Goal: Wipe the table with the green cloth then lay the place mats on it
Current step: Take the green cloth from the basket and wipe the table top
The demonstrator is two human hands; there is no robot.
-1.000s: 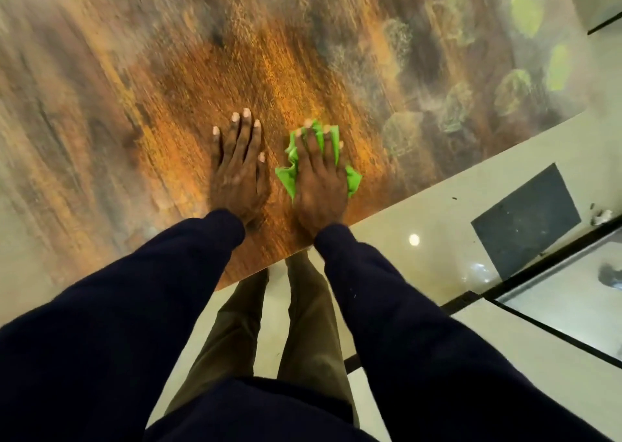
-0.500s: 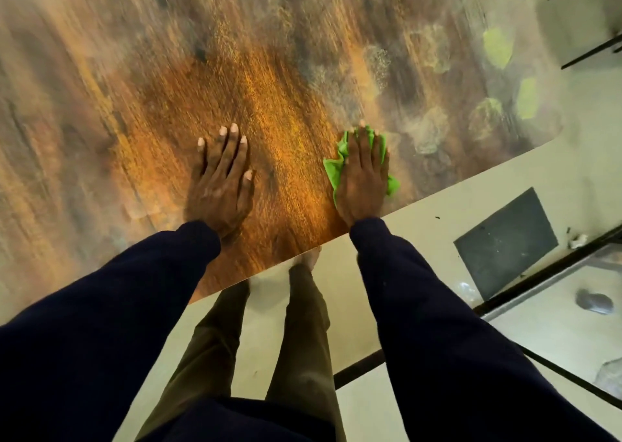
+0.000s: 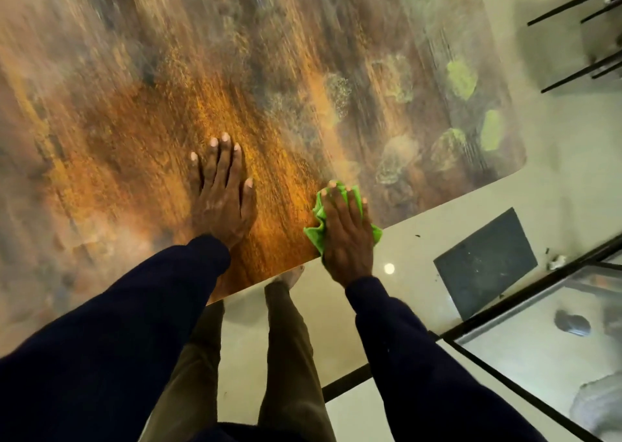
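- Right hand (image 3: 348, 236) is flat, fingers straight, pressing the crumpled bright green cloth (image 3: 316, 229) onto the glossy orange-and-brown patterned counter (image 3: 134, 105) at its near edge, with the heel of the hand past that edge.
- Left hand (image 3: 222, 199) lies spread and empty on the counter beside it, further in from the near edge. Looks like a brace.
- Wiping is under way. How much is done I can't tell from this blurred surface.
- Place mats? None in view, so that whole step is left.
- Around: pale glossy floor (image 3: 437, 226), a dark grey rectangular slab (image 3: 486, 259) lying on it off the counter's right corner, and thin black chair legs (image 3: 579, 68) beyond.
- In the way: only the left hand, if the cloth sweeps leftward.
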